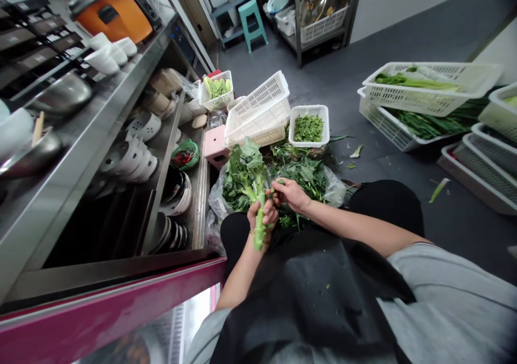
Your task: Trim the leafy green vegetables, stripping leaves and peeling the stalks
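My left hand [270, 213] is wrapped around the thick pale-green stem of a leafy green vegetable [257, 189]. Its leafy top points away from me and the bare stem end toward me. Close beside the stem on the right is my right hand [297, 196], thumb and fingers pinched together. Something small and green shows at those fingertips, too small to name. Under both hands, between my knees, lie loose green leaves [309, 178] in a clear plastic bag [335, 189].
Beyond the leaves stand a white basket of cut greens [309, 128], stacked white baskets [258, 111] and a pink stool [215, 143]. A steel shelf unit [121, 92] runs along my left. More vegetable baskets [424, 95] stand at right. Scraps [439, 190] lie on the floor.
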The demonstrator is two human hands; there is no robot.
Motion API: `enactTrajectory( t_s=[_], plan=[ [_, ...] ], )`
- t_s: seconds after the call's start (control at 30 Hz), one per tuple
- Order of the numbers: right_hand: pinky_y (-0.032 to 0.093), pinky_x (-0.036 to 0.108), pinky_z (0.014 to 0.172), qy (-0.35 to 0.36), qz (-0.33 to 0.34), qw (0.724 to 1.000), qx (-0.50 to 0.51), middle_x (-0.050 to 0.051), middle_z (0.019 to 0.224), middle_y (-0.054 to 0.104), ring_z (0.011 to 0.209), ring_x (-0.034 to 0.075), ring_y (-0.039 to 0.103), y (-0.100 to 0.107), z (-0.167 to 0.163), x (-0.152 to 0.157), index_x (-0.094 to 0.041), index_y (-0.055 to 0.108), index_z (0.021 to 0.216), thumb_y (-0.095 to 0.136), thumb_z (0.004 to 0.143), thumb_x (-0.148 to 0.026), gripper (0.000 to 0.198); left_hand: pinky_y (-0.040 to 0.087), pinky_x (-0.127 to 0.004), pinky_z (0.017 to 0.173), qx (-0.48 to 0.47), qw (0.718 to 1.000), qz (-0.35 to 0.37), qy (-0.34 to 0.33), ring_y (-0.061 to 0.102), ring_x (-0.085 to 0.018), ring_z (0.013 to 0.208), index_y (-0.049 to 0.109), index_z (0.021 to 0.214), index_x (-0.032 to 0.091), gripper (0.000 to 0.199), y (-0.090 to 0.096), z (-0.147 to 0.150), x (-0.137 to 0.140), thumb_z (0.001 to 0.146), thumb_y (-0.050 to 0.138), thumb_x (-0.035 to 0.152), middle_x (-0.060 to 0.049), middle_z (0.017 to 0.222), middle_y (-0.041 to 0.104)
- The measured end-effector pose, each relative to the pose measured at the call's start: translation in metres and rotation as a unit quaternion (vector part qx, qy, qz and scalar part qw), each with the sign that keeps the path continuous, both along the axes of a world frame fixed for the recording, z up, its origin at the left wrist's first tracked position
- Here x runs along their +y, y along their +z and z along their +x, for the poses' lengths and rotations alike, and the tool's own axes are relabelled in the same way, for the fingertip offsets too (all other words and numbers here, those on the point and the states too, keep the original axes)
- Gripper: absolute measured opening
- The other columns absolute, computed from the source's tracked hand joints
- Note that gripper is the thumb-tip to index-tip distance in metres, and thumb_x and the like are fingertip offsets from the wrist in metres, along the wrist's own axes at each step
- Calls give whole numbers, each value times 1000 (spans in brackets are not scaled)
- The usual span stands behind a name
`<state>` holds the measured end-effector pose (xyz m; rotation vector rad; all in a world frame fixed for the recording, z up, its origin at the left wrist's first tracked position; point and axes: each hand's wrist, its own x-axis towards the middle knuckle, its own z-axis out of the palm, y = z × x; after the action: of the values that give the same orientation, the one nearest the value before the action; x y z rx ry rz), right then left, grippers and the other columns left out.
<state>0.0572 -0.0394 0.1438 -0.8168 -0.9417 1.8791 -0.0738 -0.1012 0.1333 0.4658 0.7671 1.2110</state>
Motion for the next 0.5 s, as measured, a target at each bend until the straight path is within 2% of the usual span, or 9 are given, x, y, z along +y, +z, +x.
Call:
enactTrajectory(
  t_s=[0.07,0.13,0.23,0.37,0.43,0.5],
  plan=[
    [40,19,44,42,-24,999,23,-3,62,57,49,8,52,-1,1,1,-15,55,81,72,65,-42,35,17,-20,28,-28,999,12,29,13,-3,27,58,89,18,40,-10,0,0,75,53,55,9,43,25],
    [39,18,43,77,-12,996,39,-3,63,58,48,7,52,5,3,7,-14,56,82,74,63,-37,35,15,-21,28,-33,999,11,19,9,-2,26,59,90,18,42,-15,0,1,74,52,56,9,43,25],
    [36,18,40,79,18,996,23,-5,57,55,41,6,48,17,7,19,-15,51,73,74,62,-36,33,15,-20,29,-8,999,-4,-37,17,-2,27,59,88,16,43,-11,-4,4,70,55,55,8,44,29],
    [35,19,39,96,54,992,-64,-4,54,54,41,7,46,26,18,34,-16,49,69,71,65,-40,33,24,-18,33,17,995,-8,-99,35,-4,32,57,92,14,39,0,-14,7,65,63,42,6,49,42],
    [33,20,40,106,113,976,-154,-6,48,48,40,8,42,26,21,38,-16,50,70,65,72,-42,30,22,-17,33,7,994,-15,-108,33,-3,32,56,89,14,34,2,-14,7,65,64,38,5,49,44],
    [32,21,43,62,225,937,-261,-5,47,44,43,8,42,26,20,35,-17,50,68,60,77,-41,28,19,-17,32,-23,996,-20,-82,25,-1,31,56,84,15,29,0,-10,7,67,64,38,7,50,42]
  ],
)
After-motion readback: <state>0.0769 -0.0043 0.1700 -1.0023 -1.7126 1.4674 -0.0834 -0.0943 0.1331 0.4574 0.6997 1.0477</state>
